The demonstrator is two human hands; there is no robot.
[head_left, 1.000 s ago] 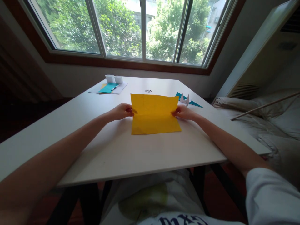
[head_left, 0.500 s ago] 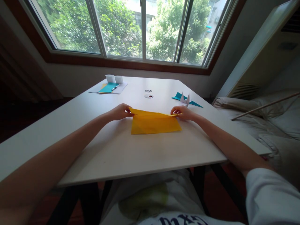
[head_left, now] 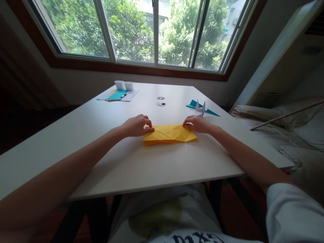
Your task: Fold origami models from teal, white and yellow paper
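A sheet of yellow paper (head_left: 172, 134) lies on the white table in front of me, doubled over with its fold at the far side. Crease lines cross its upper layer, and the two near edges sit slightly apart. My left hand (head_left: 138, 126) grips the far left corner between thumb and fingers. At the far right corner, my right hand (head_left: 198, 124) has its fingers bent and closed on the paper's folded edge. The right thumb is partly hidden.
Beyond my right hand stand a white folded-paper figure (head_left: 200, 108) and a teal folded-paper piece (head_left: 191, 104). At the back left are teal paper (head_left: 118, 95), a pen (head_left: 125, 95) and white folded pieces (head_left: 119, 85). Round inserts (head_left: 161, 104) sit mid-table (head_left: 121, 172).
The far edge of the yellow paper has come down toward me over the near part. My left hand has moved right and slightly nearer; the right hand has shifted only a little.
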